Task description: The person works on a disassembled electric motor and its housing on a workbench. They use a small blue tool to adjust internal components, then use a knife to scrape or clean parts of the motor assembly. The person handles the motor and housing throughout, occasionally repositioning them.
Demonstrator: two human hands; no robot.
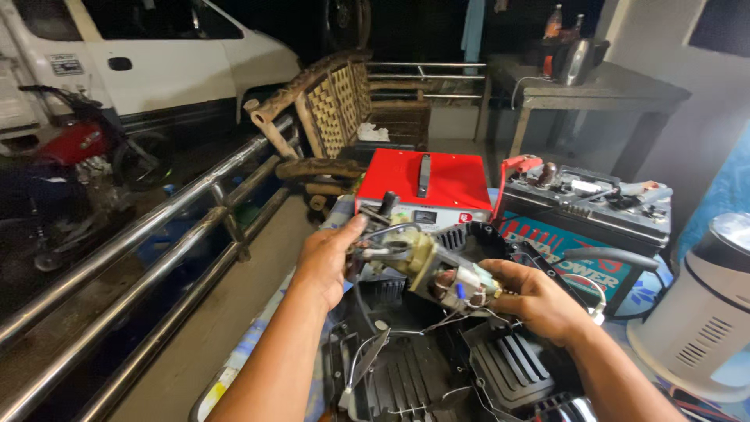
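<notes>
From the head camera, both hands meet near the middle of the frame around a small electric motor assembly [430, 270] with a cream-coloured housing, copper windings and loose wires. The left hand [326, 262] grips its 9 o'clock end, thumb on top and fingers curled under. The right hand [535, 301] cups the 3 o'clock end from below, fingers closed around the winding part.

The assembly is held in the air just above an opened black plastic casing [461, 359] with ribbed vents, lying at 6 o'clock. At 12 o'clock from the hands stands a red metal box [426, 184] with a black handle. At 2 o'clock sits a car battery [586, 207] with a red clamp [519, 166] on it. A white cylindrical appliance [703, 312] stands at 3 o'clock. A steel railing [156, 266] runs along 9 o'clock, a wooden chair [336, 109] at 11 o'clock.
</notes>
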